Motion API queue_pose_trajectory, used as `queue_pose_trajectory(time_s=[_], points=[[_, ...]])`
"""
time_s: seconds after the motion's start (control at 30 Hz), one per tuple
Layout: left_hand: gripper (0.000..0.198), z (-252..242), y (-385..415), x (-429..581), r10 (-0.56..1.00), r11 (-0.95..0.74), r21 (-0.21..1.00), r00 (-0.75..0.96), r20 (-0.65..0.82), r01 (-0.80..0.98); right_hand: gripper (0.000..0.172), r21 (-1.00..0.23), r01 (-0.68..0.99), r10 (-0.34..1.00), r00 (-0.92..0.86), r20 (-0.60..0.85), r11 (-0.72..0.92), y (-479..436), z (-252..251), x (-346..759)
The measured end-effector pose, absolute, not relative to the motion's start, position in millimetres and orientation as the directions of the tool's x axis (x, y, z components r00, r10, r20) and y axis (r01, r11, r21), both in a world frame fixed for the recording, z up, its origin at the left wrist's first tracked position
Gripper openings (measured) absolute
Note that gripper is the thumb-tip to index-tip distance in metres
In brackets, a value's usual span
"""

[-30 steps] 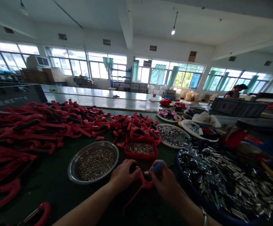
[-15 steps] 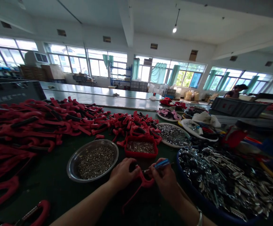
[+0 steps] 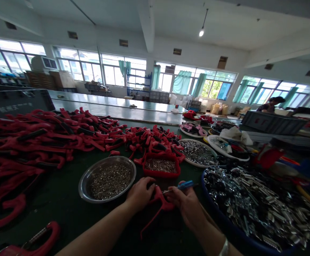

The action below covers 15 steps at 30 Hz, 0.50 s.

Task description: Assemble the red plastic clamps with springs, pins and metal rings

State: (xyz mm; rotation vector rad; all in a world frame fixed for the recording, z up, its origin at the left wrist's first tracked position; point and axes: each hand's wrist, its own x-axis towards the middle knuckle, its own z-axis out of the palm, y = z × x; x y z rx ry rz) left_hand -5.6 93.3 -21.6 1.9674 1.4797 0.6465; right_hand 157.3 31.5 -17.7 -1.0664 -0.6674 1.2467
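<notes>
Clearly, the biggest thing being handled is a red, branching, hard-plastic handle piece (image 3: 165, 205) at lower centre of the frame, its thin tail slanting down towards the bottom edge. I'd judge it light and stiff, a bit slick on its smooth faces, the slender tail the likeliest part to bend; its thick upper end looks the best hold. That end sits under the left hand (image 3: 141, 193), whose fingers curl closed around it, though their underside is hidden from me. Smaller is a slim tool with a blue handle and thin metal shaft (image 3: 185, 185), just right of centre, probably light and rigid, best gripped near the shaft. The right hand (image 3: 188, 203) pinches it there, fingertips together, the handle's end poking out above. Whether its tip touches the red plastic, I cannot tell.
</notes>
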Motion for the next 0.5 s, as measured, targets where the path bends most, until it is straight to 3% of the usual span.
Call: queue_pose_trajectory(time_s=[0.1, 0.17, 0.27, 0.4, 0.5], points=[[0.031, -22.8, 96.1, -5.7, 0.965, -0.198, 0.718, 0.259, 0.025, 0.667, 0.047, -0.966, -0.253, 0.958, 0.287, -0.022, 0.053, 35.0, -14.0, 161.8], [0.032, -22.7, 96.5, -5.4, 0.967, -0.191, 0.724, 0.256, 0.020, 0.663, 0.036, -0.989, 0.058, 0.926, 0.348, 0.146, 0.134, 47.8, -7.0, 168.3], [0.033, -20.8, 92.5, -5.4, 0.968, -0.195, 0.722, 0.250, 0.032, 0.664, 0.021, -0.866, 0.474, 0.883, 0.321, 0.342, 0.163, 83.2, 6.8, 181.4], [0.032, -9.9, 84.2, -7.5, 0.956, -0.279, 0.657, 0.269, 0.119, 0.700, 0.016, -0.699, 0.714, 0.910, 0.264, 0.320, 0.038, 138.2, 20.3, 195.5], [0.029, 9.3, 89.2, -8.2, 0.927, -0.375, 0.481, 0.330, 0.179, 0.792, 0.017, -0.556, 0.829, 0.950, 0.220, 0.223, -0.061, 165.7, 24.2, 198.4]])
